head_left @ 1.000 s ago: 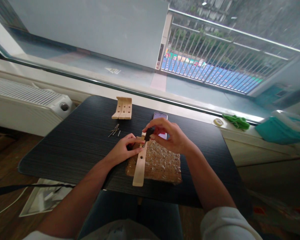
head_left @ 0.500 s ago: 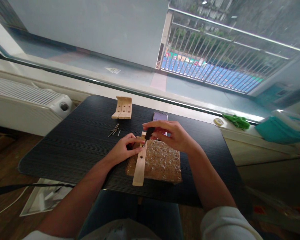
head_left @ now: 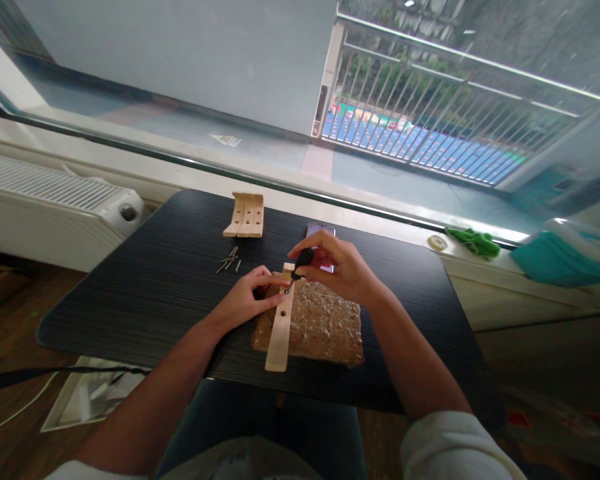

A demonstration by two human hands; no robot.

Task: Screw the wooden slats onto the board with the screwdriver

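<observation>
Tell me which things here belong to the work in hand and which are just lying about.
In use: right hand gripping the black-handled screwdriver; left hand steadying the wooden slat; bubble-wrapped pad under the slat; loose screws; probably the stacked wooden pieces.
Lying about: phone, green cloth, tape roll, teal bag, radiator.

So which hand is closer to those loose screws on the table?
Left. The left hand grips the wooden strip just beside the screws. The right hand, holding a screwdriver, is farther right.
</observation>
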